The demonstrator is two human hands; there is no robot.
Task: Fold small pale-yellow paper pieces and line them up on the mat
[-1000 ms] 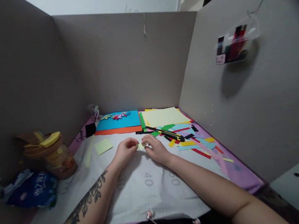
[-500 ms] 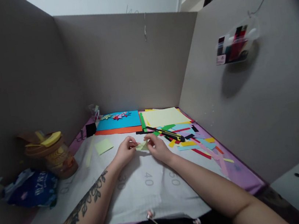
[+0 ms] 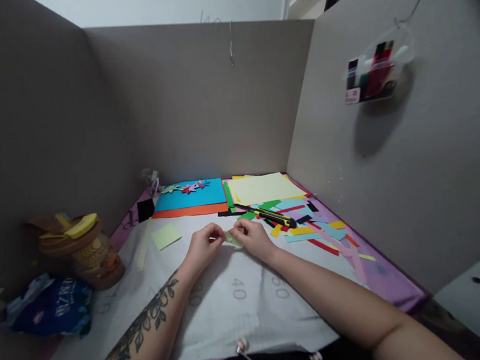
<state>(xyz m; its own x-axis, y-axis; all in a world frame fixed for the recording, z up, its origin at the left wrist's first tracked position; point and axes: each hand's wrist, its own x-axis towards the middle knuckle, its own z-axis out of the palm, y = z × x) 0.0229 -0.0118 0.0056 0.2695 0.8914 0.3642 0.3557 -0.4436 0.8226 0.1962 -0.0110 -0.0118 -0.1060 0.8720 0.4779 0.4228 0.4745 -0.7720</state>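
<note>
While it's pinched, the pale green paper piece (image 3: 233, 239) wants a light touch

Since the left hand (image 3: 206, 245) and right hand (image 3: 253, 241) both grasp it by the fingertips, it sits between them, over the white sheet (image 3: 218, 326). Any creases: too small to tell. Best to line up edges, press evenly, no twisting. Craft knife (image 3: 274, 217) lies beyond the grip, to its right.

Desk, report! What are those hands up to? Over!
Left hand and right hand pinching small pale green paper between them. Utility knife lying on coloured paper strips, just beyond right hand.
</note>
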